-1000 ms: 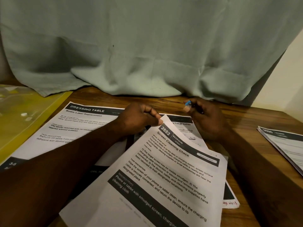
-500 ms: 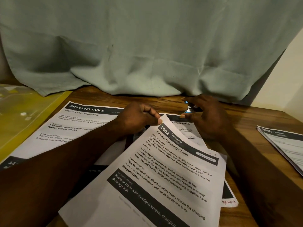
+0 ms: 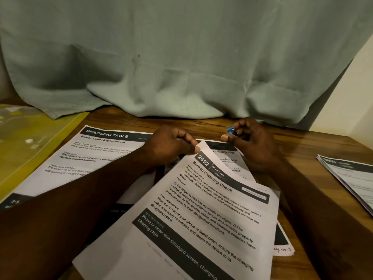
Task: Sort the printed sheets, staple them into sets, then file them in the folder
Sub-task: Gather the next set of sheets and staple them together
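Two hands engaged. Screen Cleaning Check sheets point(image 3: 201, 229) pinched at top corner by left hand point(image 3: 171, 144) fingers, likely for alignment; small blue stapler point(image 3: 231, 130) gripped in right hand point(image 3: 256, 146) near far edge of table point(image 3: 323, 142).

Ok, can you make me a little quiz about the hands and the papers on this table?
1. True or false: the left hand pinches the top corner of the Screen Cleaning Check sheet.
2. What colour is the folder at the left? A red, B yellow, C white.
3. Fill the gap: the right hand holds a small thing that is black and ____.
Key: 1 true; 2 B; 3 blue.
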